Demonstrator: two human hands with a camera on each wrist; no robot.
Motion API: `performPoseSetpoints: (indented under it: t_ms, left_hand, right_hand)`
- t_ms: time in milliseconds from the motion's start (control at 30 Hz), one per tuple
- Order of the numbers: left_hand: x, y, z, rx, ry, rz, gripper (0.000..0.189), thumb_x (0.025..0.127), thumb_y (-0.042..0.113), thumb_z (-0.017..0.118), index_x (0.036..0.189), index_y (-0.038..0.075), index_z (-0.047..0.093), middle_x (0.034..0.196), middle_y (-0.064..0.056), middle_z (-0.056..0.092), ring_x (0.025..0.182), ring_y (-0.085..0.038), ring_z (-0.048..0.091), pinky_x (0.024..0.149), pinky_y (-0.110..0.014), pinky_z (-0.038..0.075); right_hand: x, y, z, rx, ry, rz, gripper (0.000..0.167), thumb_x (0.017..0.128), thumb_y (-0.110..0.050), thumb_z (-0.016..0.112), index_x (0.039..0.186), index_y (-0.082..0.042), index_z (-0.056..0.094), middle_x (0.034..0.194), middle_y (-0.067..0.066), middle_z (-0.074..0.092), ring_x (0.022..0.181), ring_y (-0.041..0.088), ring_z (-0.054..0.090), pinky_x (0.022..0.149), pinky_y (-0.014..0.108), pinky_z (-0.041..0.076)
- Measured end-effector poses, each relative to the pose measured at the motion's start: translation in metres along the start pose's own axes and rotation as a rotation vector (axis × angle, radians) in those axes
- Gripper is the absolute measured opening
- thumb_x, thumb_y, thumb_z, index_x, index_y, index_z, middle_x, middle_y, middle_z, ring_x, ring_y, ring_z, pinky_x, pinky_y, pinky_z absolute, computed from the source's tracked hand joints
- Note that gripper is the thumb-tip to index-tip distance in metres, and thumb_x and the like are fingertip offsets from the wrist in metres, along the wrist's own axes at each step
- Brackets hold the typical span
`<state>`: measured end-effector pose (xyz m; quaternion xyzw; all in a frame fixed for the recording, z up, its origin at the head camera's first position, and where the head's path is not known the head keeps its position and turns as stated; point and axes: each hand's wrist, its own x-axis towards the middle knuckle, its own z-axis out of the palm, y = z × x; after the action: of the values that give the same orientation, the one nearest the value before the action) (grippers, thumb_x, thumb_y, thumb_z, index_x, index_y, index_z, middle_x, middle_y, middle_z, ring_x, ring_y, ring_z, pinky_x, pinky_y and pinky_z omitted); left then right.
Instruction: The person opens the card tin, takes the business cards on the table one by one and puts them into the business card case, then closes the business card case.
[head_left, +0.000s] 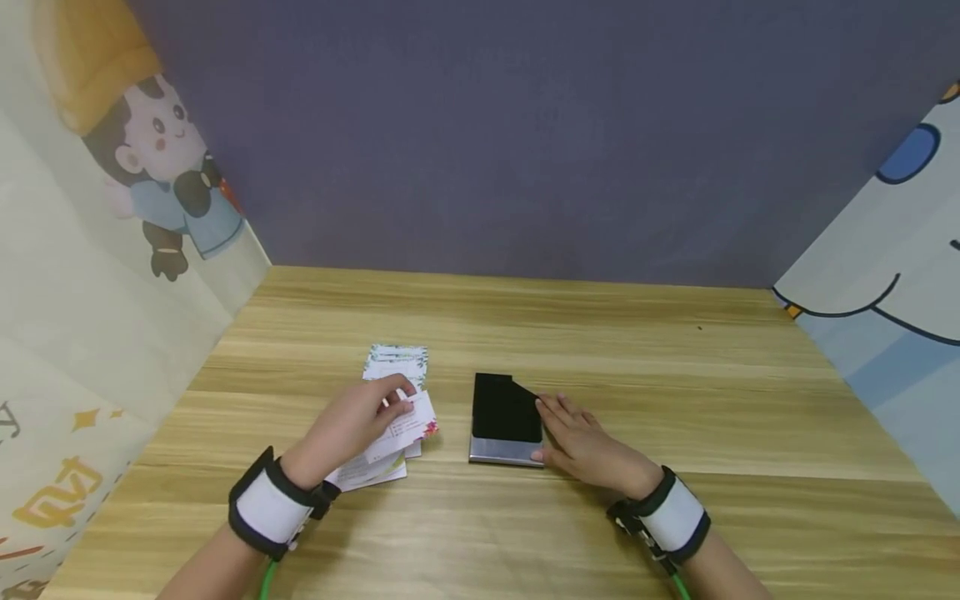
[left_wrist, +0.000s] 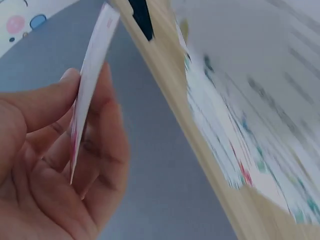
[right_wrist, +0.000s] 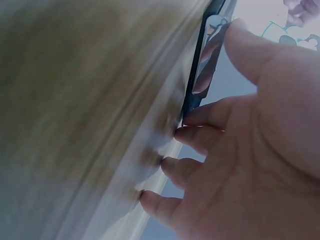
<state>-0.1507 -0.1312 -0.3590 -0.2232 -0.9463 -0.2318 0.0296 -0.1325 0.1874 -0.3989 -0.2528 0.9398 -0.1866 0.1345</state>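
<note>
My left hand (head_left: 367, 418) pinches a white printed card (head_left: 414, 423) with a red pattern at one corner. In the left wrist view the card (left_wrist: 91, 75) stands edge-on between thumb and fingers. Below that hand lie several loose printed cards (head_left: 395, 361), overlapping and partly hidden by it. To their right, a black and silver card case (head_left: 506, 408) lies flat on the table. My right hand (head_left: 592, 448) rests at its right side, fingers extended, fingertips right at the edge. The right wrist view shows the thumb by the case's shiny metal band (right_wrist: 212, 52).
The wooden table (head_left: 600, 533) runs back to a dark blue-grey panel (head_left: 510, 150). Walls with cartoon pictures stand on the left (head_left: 176, 167) and right (head_left: 855, 250). Each wrist wears a white and black band with a green cable.
</note>
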Motion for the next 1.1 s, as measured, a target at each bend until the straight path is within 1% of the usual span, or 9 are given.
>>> performPoseSetpoints:
  t_ms: [200,300,433,533,633,733,833,967,1100]
  left_hand:
    - [0.022,0.016,0.012,-0.046,0.002,0.019,0.014,0.087,0.016,0.061,0.100,0.014,0.065,0.079,-0.001,0.067,0.064,-0.006,0.056,0.056,-0.022,0.044]
    - [0.033,0.024,0.015,-0.065,0.008,0.033,0.015,0.089,0.014,0.058,0.103,0.014,0.065,0.071,0.002,0.063,0.057,-0.004,0.049,0.051,-0.020,0.038]
    - [0.046,0.034,0.018,-0.109,-0.014,0.061,0.020,0.091,0.009,0.053,0.108,0.012,0.064,0.055,0.004,0.048,0.046,-0.006,0.031,0.045,-0.019,0.027]
    - [0.055,0.039,0.022,-0.138,-0.032,0.092,0.024,0.091,0.006,0.051,0.111,0.010,0.063,0.053,0.002,0.044,0.045,-0.006,0.028,0.045,-0.019,0.025]
    - [0.063,0.044,0.027,-0.152,-0.051,0.131,0.027,0.089,0.003,0.051,0.114,0.007,0.061,0.061,-0.003,0.052,0.047,-0.006,0.031,0.047,-0.019,0.028]
    - [0.070,0.047,0.033,-0.162,-0.075,0.165,0.030,0.088,0.000,0.050,0.115,0.005,0.061,0.079,-0.009,0.064,0.050,-0.008,0.034,0.051,-0.020,0.032]
    - [0.076,0.050,0.041,-0.180,-0.081,0.195,0.030,0.087,-0.002,0.051,0.113,0.007,0.062,0.099,-0.009,0.067,0.061,-0.009,0.046,0.060,-0.021,0.040]
    - [0.081,0.052,0.049,-0.217,-0.092,0.229,0.028,0.086,-0.002,0.054,0.110,0.008,0.065,0.102,-0.008,0.067,0.081,-0.012,0.058,0.071,-0.025,0.047]
    - [0.083,0.053,0.055,-0.234,-0.127,0.245,0.026,0.087,-0.001,0.055,0.109,0.007,0.065,0.100,-0.007,0.067,0.085,-0.014,0.060,0.073,-0.025,0.048]
  right_hand:
    - [0.000,0.000,-0.001,0.014,0.000,-0.002,0.071,0.093,-0.039,0.047,0.141,0.006,0.021,0.150,0.023,0.016,0.137,0.043,0.010,0.104,0.063,0.016]
    - [0.001,0.000,-0.001,0.013,0.002,-0.004,0.071,0.093,-0.039,0.048,0.142,0.005,0.021,0.150,0.022,0.016,0.137,0.043,0.009,0.104,0.063,0.015]
    - [0.003,0.000,0.001,0.010,0.008,-0.012,0.071,0.092,-0.039,0.048,0.141,0.006,0.021,0.150,0.022,0.016,0.137,0.043,0.010,0.104,0.063,0.016]
    - [0.005,0.001,0.001,0.006,0.010,-0.011,0.071,0.092,-0.039,0.048,0.141,0.005,0.022,0.150,0.021,0.017,0.137,0.042,0.011,0.105,0.062,0.016]
    - [0.006,0.001,0.002,0.001,0.014,-0.009,0.071,0.092,-0.039,0.049,0.141,0.005,0.022,0.150,0.021,0.018,0.137,0.042,0.011,0.105,0.062,0.017]
    - [0.006,0.000,0.003,0.002,0.016,-0.010,0.071,0.092,-0.039,0.049,0.141,0.005,0.023,0.150,0.021,0.018,0.137,0.042,0.011,0.105,0.061,0.017]
    - [0.006,0.000,0.003,0.015,0.013,-0.006,0.072,0.092,-0.040,0.049,0.142,0.004,0.023,0.150,0.021,0.017,0.138,0.042,0.011,0.105,0.062,0.017]
    - [0.006,-0.001,0.003,0.030,0.010,-0.001,0.073,0.092,-0.041,0.049,0.142,0.004,0.022,0.150,0.022,0.016,0.138,0.041,0.010,0.105,0.062,0.016]
    - [0.007,-0.001,0.004,0.025,0.004,0.006,0.074,0.091,-0.043,0.048,0.142,0.003,0.021,0.151,0.020,0.015,0.138,0.040,0.010,0.105,0.062,0.016]
